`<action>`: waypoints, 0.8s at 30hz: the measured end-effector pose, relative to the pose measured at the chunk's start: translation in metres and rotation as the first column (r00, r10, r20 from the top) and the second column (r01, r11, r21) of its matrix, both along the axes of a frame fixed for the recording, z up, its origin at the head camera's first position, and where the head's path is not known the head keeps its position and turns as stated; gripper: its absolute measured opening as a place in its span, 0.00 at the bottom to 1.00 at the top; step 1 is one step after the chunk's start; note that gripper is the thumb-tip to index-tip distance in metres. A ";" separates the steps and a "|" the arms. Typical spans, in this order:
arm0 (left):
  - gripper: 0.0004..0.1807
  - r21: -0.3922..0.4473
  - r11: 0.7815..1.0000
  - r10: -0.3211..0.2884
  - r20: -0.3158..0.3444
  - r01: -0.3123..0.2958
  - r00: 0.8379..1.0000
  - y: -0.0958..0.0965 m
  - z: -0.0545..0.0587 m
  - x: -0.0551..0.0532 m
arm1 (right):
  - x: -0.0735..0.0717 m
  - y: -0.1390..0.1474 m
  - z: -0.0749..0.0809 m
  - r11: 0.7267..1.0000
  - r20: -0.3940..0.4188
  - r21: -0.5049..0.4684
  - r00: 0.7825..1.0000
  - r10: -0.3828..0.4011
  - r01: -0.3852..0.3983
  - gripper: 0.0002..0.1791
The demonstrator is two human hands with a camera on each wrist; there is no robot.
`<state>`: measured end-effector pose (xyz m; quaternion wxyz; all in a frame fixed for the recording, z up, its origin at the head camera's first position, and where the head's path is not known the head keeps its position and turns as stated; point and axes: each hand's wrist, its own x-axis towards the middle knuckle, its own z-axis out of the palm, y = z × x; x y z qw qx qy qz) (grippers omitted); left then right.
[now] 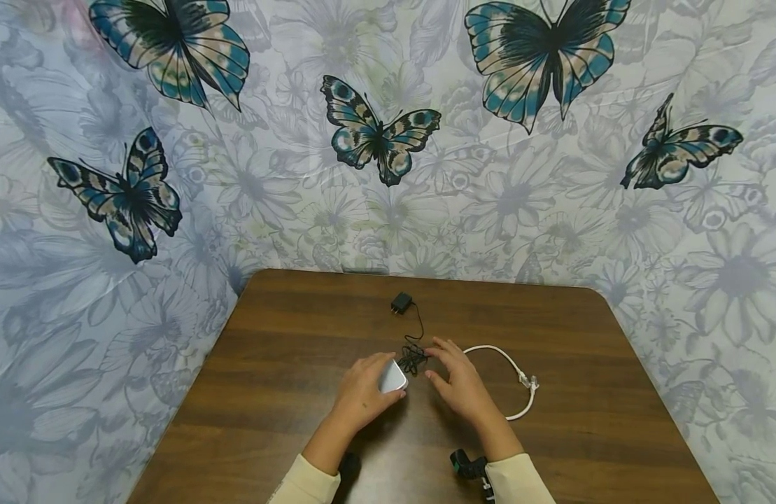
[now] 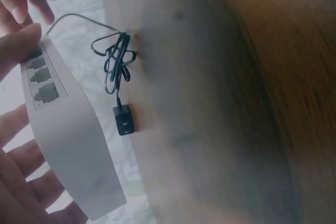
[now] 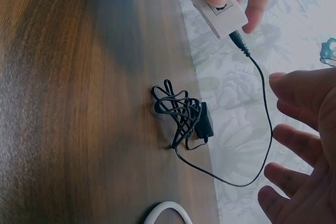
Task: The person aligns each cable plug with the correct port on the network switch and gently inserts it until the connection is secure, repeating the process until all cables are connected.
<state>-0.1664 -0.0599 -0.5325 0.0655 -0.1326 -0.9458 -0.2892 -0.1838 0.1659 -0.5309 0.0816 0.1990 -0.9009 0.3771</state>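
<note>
Over the middle of a wooden desk (image 1: 268, 392), a white box (image 1: 393, 378) is pinched by a person's left hand (image 1: 361, 393) from 9 o'clock, thumb on its row of sockets (image 2: 40, 74) and fingers along another side, while the right hand (image 1: 461, 385), at 3 o'clock, has its grip spread, fingertips near a thin black cord (image 3: 264, 88). The cord's plug (image 3: 238, 41) sits in the box, its tangled bundle (image 1: 413, 358) lies toward 1 o'clock, a black adapter (image 1: 401, 303) toward 12 o'clock, and a curved white cable (image 1: 530, 382) beyond the right hand toward 3 o'clock
</note>
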 end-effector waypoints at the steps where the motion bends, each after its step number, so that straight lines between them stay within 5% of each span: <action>1: 0.39 0.005 1.000 0.012 0.000 -0.012 1.000 -0.001 -0.001 0.000 | 0.000 0.000 0.000 1.000 -0.002 0.001 1.000 -0.001 0.001 0.23; 24: 0.37 0.019 0.986 0.165 0.054 -0.166 0.985 -0.008 -0.016 0.001 | 0.009 0.003 -0.011 1.000 0.040 -0.009 0.999 -0.021 0.021 0.22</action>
